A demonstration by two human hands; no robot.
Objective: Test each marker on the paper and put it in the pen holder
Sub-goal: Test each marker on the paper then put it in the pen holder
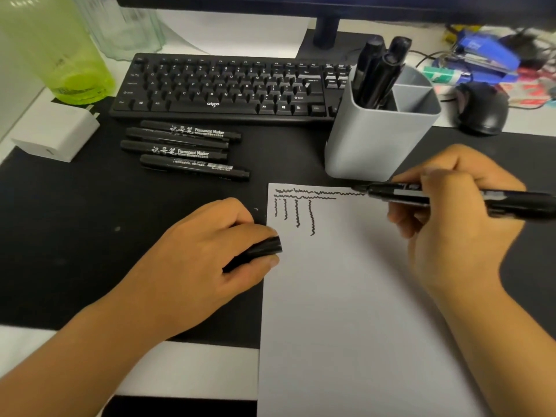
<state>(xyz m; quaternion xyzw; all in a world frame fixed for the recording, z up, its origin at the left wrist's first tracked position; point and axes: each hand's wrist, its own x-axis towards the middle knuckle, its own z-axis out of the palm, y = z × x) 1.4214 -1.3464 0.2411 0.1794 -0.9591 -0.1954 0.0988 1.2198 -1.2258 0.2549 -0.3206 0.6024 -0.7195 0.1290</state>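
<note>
My right hand (454, 206) grips an uncapped black marker (397, 192), its tip touching the top edge of the white paper (346, 311) at the end of a wavy black line. Several squiggles mark the paper's upper left. My left hand (207, 251) rests at the paper's left edge, fingers closed on the black marker cap (264, 248). Several capped black markers (183, 150) lie side by side on the black desk mat in front of the keyboard. The grey pen holder (373, 136) stands just behind the paper with three black markers (379, 70) upright in its left compartment.
A black keyboard (225, 88) lies behind the loose markers. A green bottle (57, 49) and a white charger (57, 133) stand at the left. A black mouse (481, 109) and blue clutter (487, 58) sit at the right rear. A monitor stand (326, 28) rises at the back.
</note>
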